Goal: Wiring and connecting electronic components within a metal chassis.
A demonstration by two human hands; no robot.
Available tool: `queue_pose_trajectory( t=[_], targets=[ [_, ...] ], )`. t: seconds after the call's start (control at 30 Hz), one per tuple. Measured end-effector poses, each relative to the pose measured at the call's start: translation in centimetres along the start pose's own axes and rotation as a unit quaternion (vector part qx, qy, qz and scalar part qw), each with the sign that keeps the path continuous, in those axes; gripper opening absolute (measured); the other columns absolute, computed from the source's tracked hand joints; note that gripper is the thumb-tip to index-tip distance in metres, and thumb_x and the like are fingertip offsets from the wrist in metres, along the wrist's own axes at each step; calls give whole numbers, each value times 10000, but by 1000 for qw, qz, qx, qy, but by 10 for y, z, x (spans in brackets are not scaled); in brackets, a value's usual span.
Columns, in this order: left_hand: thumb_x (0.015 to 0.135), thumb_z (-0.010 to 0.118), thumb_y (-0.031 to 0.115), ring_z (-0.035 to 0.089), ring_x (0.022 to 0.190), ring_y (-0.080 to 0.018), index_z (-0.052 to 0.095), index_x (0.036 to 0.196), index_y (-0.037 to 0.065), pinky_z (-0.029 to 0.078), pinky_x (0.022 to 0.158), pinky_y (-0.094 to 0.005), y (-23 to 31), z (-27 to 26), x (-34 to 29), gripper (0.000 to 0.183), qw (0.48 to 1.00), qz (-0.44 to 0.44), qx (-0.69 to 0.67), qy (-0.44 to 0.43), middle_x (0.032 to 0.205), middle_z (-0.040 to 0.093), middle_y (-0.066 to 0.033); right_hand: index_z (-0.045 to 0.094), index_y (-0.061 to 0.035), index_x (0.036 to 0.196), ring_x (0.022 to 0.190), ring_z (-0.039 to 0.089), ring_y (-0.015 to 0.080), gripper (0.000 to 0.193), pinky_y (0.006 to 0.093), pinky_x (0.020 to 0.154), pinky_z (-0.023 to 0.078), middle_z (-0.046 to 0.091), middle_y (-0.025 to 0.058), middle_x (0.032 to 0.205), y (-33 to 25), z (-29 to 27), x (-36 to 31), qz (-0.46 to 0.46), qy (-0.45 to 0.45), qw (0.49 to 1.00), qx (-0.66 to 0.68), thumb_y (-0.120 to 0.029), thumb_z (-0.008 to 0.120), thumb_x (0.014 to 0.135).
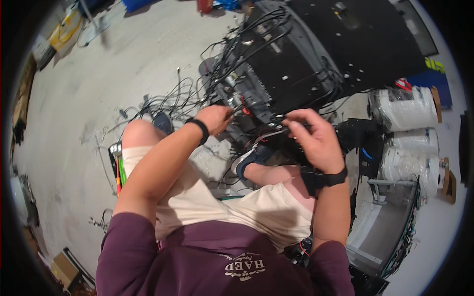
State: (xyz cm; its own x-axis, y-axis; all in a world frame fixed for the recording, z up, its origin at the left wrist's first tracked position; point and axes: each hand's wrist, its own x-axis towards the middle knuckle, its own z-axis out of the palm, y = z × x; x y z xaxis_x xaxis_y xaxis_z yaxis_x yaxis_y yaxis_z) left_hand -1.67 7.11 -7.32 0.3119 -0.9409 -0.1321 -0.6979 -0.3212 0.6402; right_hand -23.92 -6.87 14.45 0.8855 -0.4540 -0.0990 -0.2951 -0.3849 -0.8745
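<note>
My left hand (216,119), with a black band at its wrist, is closed at the near left edge of a cable tangle. Its fingertips seem to pinch a black cable (240,105). My right hand (317,140), also banded at the wrist, is bent with thumb and forefinger drawn together beside a small connector-like end; what lies between them is too small to name. Between and beyond both hands spreads a heap of black cables (237,64), draped over a grey and black frame (313,42). A small red-orange piece (246,111) shows among them.
Loose cables (170,101) spread over the pale floor (98,74) to the left. Plastic-wrapped white rolls (410,108) stand at right, above a grey-framed bin (382,229). A large black panel (370,44) lies at the far right. Tools with orange and green handles (119,177) sit beside my left leg.
</note>
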Motion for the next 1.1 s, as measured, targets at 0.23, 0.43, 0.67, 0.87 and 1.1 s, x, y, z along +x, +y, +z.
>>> queue_pose_trajectory(
  t=[0.23, 0.43, 0.67, 0.87, 1.1],
  targets=[
    [1019, 595, 201, 667, 1084, -392, 611, 1372, 80, 540, 917, -429, 27, -11, -11, 374, 985, 108, -123, 62, 1183, 681, -198, 643, 8, 1216, 861, 688, 140, 272, 287, 770, 549, 744, 109, 976, -4, 2, -1, -43, 16, 999, -12, -47, 615, 951],
    [1016, 598, 237, 665, 1115, -398, 587, 1386, 47, 530, 957, -454, 63, 0, -29, 416, 973, 176, -147, -25, 1213, 691, -211, 558, -47, 1410, 695, 638, 117, 537, 280, 684, 526, 721, 81, 871, -4, -4, 2, 11, 45, 990, -132, -39, 604, 874],
    [1014, 572, 227, 680, 1029, -395, 640, 1329, 105, 544, 883, -487, 105, 2, -47, 344, 941, 281, -157, -100, 1138, 710, -185, 579, -139, 1398, 799, 712, 412, 584, 486, 779, 566, 726, 206, 834, 0, 8, 6, 38, -29, 894, -445, -147, 583, 814],
    [1014, 585, 172, 691, 1051, -382, 633, 1351, 40, 554, 897, -442, 103, -16, -42, 365, 938, 276, -207, -42, 1198, 703, -203, 712, -97, 1119, 858, 709, 440, 346, 538, 799, 557, 733, 239, 886, -5, -9, 2, 74, 63, 848, -521, -214, 565, 829],
    [1001, 625, 228, 687, 1099, -360, 646, 1306, 8, 546, 929, -415, 83, -11, -32, 376, 922, 203, -325, -55, 1208, 698, -215, 721, -168, 1255, 840, 703, 442, 444, 526, 779, 560, 715, 248, 837, -5, -31, -3, 99, 167, 832, -520, -249, 542, 856]
  ],
)
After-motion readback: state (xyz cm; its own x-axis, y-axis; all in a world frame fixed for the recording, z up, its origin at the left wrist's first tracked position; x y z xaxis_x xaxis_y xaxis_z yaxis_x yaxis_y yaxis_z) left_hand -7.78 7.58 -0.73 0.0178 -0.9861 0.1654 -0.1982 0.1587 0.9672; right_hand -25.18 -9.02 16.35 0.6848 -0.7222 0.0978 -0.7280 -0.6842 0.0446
